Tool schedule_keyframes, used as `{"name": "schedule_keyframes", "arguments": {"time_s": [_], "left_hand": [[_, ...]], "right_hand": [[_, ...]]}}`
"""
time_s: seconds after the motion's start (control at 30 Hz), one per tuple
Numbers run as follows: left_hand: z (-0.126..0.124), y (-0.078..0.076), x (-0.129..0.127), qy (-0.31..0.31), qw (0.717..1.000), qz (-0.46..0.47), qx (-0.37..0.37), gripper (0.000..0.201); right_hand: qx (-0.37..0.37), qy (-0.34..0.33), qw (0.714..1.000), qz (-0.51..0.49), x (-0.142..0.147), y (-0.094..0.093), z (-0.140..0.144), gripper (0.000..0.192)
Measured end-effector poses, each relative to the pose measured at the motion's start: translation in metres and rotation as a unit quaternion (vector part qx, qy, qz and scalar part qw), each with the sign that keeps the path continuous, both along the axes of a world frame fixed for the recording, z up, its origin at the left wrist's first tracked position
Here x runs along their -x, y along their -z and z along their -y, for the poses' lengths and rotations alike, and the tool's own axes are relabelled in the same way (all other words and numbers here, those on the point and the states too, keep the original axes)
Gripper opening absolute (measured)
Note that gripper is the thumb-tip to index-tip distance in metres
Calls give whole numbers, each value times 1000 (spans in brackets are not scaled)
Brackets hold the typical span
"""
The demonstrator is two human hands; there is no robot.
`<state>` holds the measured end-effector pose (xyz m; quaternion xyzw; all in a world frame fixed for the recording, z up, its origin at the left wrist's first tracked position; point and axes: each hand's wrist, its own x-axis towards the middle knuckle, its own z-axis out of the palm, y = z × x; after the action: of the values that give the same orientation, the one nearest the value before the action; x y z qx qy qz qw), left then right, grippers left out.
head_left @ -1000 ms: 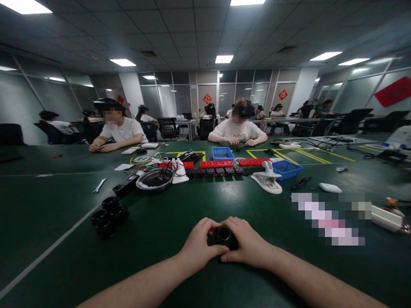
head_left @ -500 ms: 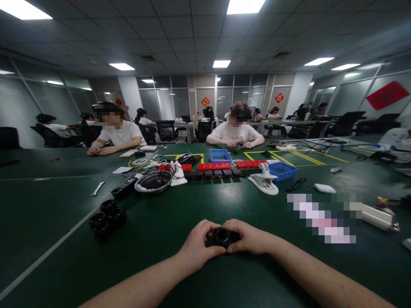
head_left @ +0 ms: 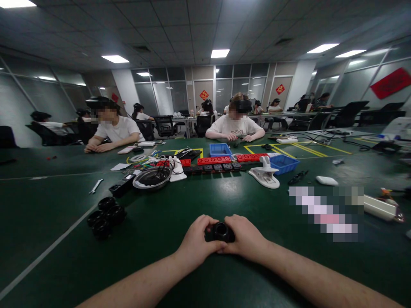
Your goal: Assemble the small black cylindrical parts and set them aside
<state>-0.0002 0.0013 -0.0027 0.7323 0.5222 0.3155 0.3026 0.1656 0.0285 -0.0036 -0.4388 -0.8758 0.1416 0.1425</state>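
A black part with a round, ring-like opening [head_left: 221,231] is between my two hands, near the front middle of the green table. My left hand [head_left: 199,238] grips it from the left, fingers curled over the far side and thumb along the near side. From the right, my right hand [head_left: 244,236] wraps round it, hiding most of that end. The opening faces up toward me. Both thumbs nearly meet in front. What kind of part it is, I cannot tell. A cluster of black round parts [head_left: 107,217] stands to the left, apart from my hands.
Beyond my hands are a metal bowl [head_left: 152,179] with cables, a white clip stand [head_left: 265,173], red socket strips [head_left: 213,160] and a blue tray [head_left: 284,164]. A wrench [head_left: 96,186] lies left. Co-workers sit across the table, one person [head_left: 235,124] straight ahead.
My right hand has closed further round the black part, covering more of its right end. My left hand keeps its grip. The view has shifted slightly.
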Motion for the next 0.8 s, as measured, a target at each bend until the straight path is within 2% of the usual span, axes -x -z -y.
{"name": "schedule_keyframes", "arguments": {"time_s": [0.1,0.23,0.33,0.4,0.6,0.8], "left_hand": [[0,-1,0,15,1000,3,0,34],[1,-5,1,45,999,8,0,35],[2,-8,2,53,999,3,7,35],[2,-8,2,55,998,4,10,36],[1,-5,2,58,998,9,1,38],[1,-7,1,59,998,11,4,37]], "right_hand": [[13,-10,1000,-25,-3,-4,1,56],[89,-114,986,-86,-14,-11,-8,68],[148,-185,967,-91,-21,-15,-17,52],[171,-206,959,-98,-24,-16,-21,43],[164,-217,957,-98,-24,-13,-23,29],[147,-198,965,-93,-22,-10,-23,28]]}}
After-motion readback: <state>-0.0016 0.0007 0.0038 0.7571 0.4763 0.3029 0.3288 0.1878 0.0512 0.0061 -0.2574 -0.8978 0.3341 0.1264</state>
